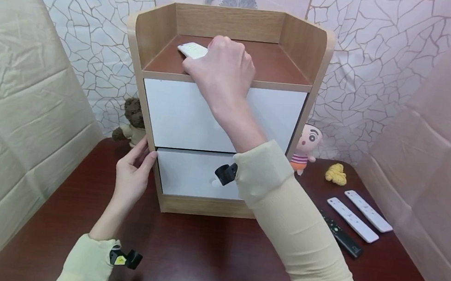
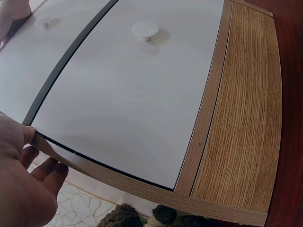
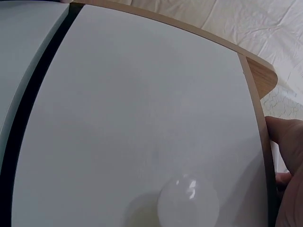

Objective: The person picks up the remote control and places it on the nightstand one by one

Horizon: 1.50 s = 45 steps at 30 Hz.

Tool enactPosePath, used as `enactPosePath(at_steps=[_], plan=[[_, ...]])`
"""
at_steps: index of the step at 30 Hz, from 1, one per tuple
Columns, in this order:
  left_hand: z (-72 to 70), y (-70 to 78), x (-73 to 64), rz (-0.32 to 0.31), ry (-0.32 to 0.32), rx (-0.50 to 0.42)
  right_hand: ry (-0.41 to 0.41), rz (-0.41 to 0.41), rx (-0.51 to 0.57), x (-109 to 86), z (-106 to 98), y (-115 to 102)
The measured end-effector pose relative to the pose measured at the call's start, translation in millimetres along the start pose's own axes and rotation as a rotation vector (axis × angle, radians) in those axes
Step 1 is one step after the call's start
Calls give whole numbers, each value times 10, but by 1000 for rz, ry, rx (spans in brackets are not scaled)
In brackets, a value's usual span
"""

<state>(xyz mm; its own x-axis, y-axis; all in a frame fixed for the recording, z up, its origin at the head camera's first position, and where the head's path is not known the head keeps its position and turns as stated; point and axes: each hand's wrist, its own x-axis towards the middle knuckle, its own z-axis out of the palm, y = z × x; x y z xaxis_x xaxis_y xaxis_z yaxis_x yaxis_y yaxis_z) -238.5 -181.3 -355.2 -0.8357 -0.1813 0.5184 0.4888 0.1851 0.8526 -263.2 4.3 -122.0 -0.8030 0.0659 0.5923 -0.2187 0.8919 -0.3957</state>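
Observation:
A small wooden cabinet [image 1: 207,207] with two white drawer fronts stands on the dark table. My left hand [image 1: 133,176] grips its left side edge, thumb on the front and fingers round the side; the left wrist view shows this hand [image 2: 28,175] level with the gap between the drawers. Over the cabinet's brown top shelf [image 1: 277,65], my right hand [image 1: 225,71] holds a white remote control [image 1: 192,50], whose far end sticks out to the left. In the right wrist view the right hand [image 3: 291,161] is beyond the upper drawer's front edge, its fingers partly hidden.
Two white remote controls [image 1: 352,219] and a black one [image 1: 341,237] lie on the table at right. Near them is a yellow crumpled item [image 1: 336,174]. A cartoon figure [image 1: 304,149] stands right of the cabinet, a brown teddy bear [image 1: 133,114] left. White knobs [image 2: 145,29] jut from the drawers.

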Motion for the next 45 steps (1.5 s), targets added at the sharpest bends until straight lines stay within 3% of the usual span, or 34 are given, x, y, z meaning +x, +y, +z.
enactPosePath(at_steps=[10, 20, 35, 39, 45], plan=[[22, -4, -12, -11, 6, -25, 58, -101, -67, -80, 115, -130], [-1, 31, -14, -23, 5, -7, 24, -111, -56, -104, 127, -248], [0, 21, -10, -9, -3, -20, 70, -127, -114, -69, 236, -314], [-1, 32, -11, -15, -1, -19, 48, -127, -84, -76, 200, -297], [-5, 41, -8, -13, -4, -14, 18, -125, 75, -159, 15, -93]])
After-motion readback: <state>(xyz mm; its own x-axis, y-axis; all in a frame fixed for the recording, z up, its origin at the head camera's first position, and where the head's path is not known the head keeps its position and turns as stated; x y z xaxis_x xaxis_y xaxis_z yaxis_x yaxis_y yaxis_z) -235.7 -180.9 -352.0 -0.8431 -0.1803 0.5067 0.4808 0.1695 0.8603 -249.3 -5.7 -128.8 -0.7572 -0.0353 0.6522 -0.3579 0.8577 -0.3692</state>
